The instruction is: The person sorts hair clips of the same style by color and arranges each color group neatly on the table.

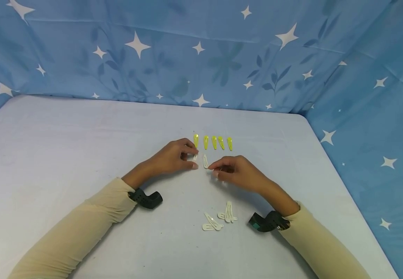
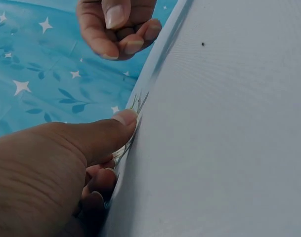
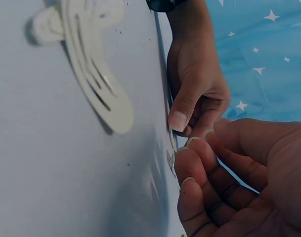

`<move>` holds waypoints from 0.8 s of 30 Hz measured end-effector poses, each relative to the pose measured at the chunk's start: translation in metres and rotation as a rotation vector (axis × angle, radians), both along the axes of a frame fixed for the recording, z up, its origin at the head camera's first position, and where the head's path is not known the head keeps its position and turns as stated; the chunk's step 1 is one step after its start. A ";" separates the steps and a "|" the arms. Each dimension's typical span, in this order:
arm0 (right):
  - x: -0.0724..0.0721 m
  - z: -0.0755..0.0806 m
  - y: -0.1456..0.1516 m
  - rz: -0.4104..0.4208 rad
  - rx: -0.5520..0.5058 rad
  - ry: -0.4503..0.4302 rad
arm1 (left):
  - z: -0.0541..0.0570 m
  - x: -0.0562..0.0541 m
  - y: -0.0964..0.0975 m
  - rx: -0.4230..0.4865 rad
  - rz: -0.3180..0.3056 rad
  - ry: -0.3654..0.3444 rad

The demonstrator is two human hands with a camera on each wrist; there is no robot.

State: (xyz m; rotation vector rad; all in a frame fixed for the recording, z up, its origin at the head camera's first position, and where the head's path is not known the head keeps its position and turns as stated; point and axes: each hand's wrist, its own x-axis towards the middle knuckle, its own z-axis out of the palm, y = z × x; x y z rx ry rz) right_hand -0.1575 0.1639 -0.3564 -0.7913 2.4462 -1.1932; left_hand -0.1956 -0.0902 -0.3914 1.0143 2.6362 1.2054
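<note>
My left hand (image 1: 173, 158) holds a white snap hair clip (image 1: 195, 157) by its ends between thumb and forefinger, flat on the table. To its right lies a second white hair clip (image 1: 205, 161). My right hand (image 1: 237, 171) hovers by that clip's lower end, fingers loosely bent and nothing between them; the left wrist view shows this right hand (image 2: 121, 27) above the tabletop. Directly beyond the two white clips runs a row of several yellow hair clips (image 1: 214, 142), the leftmost close to my left fingertips.
Nearer to me on the white-covered table (image 1: 117, 240), loose white hair clips (image 1: 228, 212) lie in two overlapping groups, left of the right wrist's black camera (image 1: 267, 222). A blue star-patterned curtain (image 1: 173, 58) hangs behind the table and along its right side.
</note>
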 end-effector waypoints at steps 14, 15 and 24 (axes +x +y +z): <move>0.020 -0.001 0.016 0.031 0.022 -0.037 | 0.001 -0.001 -0.001 -0.008 -0.005 0.026; 0.021 -0.002 0.017 0.035 0.023 -0.035 | 0.001 -0.001 -0.001 -0.008 -0.004 0.023; 0.027 -0.006 0.030 0.103 -0.006 -0.058 | 0.002 0.000 -0.001 -0.001 0.008 0.008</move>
